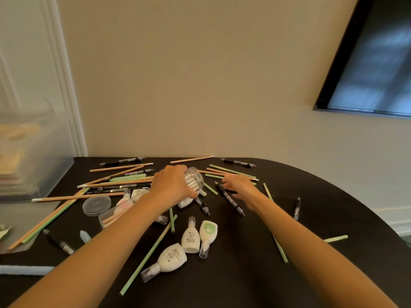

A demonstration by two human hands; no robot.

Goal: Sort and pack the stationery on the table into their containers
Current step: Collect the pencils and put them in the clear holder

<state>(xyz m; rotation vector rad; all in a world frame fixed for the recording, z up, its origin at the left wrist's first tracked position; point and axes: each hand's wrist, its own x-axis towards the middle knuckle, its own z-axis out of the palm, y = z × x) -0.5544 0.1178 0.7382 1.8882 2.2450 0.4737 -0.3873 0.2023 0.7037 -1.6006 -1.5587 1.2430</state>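
Clear plastic is gripped by the left hand (171, 183): a ribbed jar (195, 180) is held tilted near the middle of the black table (311, 218), with the fingers curled round it. At 3 o'clock from the jar, just beside it, the right hand (239, 187) is held loosely spread with nothing in its grasp. It is poised over a black pen (229, 198) and the near ends of some green pencils (231, 172); whether they are touched cannot be told.

Three white correction bottles (190, 237) are laid at 6 o'clock from the jar. A clear round lid (96, 203) is seen at 8 o'clock, and wooden pencils (115, 167) mixed with more pens are scattered toward 9 and 10 o'clock. A translucent storage box (33, 152) is set at the table's 9 o'clock edge.
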